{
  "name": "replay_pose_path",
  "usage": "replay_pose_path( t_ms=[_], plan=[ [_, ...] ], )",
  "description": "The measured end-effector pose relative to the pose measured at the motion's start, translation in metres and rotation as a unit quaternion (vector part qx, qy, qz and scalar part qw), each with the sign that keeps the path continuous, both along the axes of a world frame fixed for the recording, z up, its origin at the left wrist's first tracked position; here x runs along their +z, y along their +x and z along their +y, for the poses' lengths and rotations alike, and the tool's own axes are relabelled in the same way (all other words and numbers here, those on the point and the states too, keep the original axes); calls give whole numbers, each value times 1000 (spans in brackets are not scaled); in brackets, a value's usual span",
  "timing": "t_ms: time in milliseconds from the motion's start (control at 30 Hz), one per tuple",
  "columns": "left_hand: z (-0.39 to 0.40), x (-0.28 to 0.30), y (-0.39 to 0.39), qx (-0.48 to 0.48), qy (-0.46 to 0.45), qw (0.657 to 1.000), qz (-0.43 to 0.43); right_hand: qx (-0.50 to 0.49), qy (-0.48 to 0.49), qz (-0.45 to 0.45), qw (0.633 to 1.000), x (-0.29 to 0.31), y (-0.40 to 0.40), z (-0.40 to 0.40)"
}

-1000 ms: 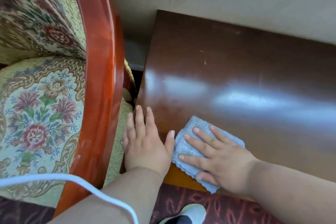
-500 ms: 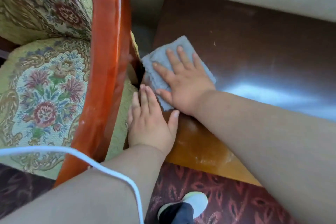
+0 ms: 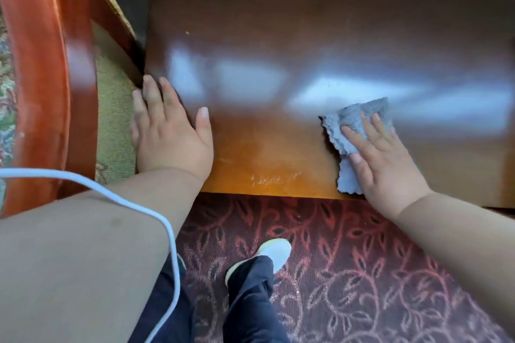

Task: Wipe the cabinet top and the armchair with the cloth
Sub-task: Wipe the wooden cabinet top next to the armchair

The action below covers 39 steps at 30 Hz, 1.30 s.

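The glossy brown cabinet top [image 3: 278, 36] fills the upper middle of the head view. My right hand [image 3: 384, 159] presses flat on a crumpled grey-blue cloth [image 3: 351, 122] near the cabinet's front edge, right of centre. My left hand [image 3: 170, 133] lies flat with spread fingers on the cabinet's front left corner, holding nothing. The armchair [image 3: 41, 78], with a red-brown wooden arm and floral upholstery, stands against the cabinet's left side.
A white cable [image 3: 156, 220] drapes across my left forearm. Below the cabinet lies a dark red patterned carpet [image 3: 362, 273]. My foot in a pale shoe [image 3: 270, 253] and dark trouser leg stand on it. A pale wall runs behind the cabinet.
My right hand slid the cloth from the cabinet's back left corner, beside the armchair, to the front edge right of centre. My left hand stayed at the front left corner.
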<state>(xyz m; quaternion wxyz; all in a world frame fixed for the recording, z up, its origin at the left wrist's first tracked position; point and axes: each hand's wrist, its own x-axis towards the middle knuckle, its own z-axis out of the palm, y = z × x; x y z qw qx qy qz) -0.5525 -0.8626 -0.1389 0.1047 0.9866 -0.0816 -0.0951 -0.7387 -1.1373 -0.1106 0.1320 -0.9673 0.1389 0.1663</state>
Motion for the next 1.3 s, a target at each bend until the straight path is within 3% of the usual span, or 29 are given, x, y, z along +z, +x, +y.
replay_pose_path(
  t_ms=[133, 333, 533, 667, 767, 933, 1100, 1167, 1300],
  plan=[
    [0, -3, 1, -1, 6, 1000, -7, -72, -32, 2, 997, -8, -2, 88],
    [2, -4, 2, 2, -18, 1000, -5, -19, -13, -24, 999, -22, 91, 191],
    [1, -4, 1, 1, -13, 1000, -8, -22, -47, -45, 998, -27, 142, 129],
    [1, -6, 0, 0, -6, 1000, -6, -124, -83, -34, 988, -27, 105, 84],
    [1, -3, 0, 1, -17, 1000, -7, -161, -90, -14, 983, -23, 58, 102],
    [4, 4, 8, 39, -104, 994, 5, -52, -69, 2, 996, -19, 38, 186],
    [12, 11, 4, 183, -224, 957, 27, 112, -9, -18, 994, -29, 128, 212],
    [20, 9, -9, 243, -209, 946, 47, 128, -5, -40, 991, -33, 176, 203],
    [21, 6, -20, 238, -170, 956, 36, 66, -49, -77, 994, -34, 241, 151]
  ],
)
